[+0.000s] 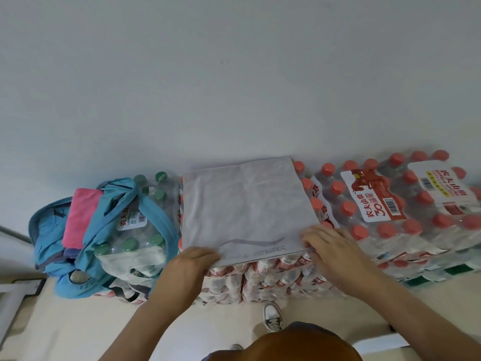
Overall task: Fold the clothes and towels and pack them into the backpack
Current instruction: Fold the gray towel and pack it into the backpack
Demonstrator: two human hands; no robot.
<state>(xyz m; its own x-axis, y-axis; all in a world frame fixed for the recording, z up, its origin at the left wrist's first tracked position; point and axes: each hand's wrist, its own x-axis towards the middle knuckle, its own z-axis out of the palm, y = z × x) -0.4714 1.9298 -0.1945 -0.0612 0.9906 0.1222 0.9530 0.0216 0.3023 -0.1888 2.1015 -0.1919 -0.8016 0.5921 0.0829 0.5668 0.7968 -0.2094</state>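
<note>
Grey folded towel [247, 204] of soft cloth lies flat on top of a shrink-wrapped pack of red-capped water bottles [364, 194], its far edge against the white wall [234, 74]. Faint grey lettering and a wavy line run along its near edge, too blurred to read. The left hand [191, 263] meets the towel's near left corner; its fingertips vanish at the cloth's edge, so I cannot tell whether it pinches or only touches. The right hand [333, 247] holds the near right corner with curled fingers on top, thumb hidden below.

Left of the towel, a light blue fabric backpack [44, 230] slumps open against a pack of green-capped bottles [135, 230], its straps draped over that pack. A folded pink towel [80, 220] stands in its opening, with a darker item beneath that is mostly hidden. Lower bottle packs are stacked under the top ones, partly covered by the arms. A white and grey shoe [272, 317] shows on the pale floor [65, 321].
</note>
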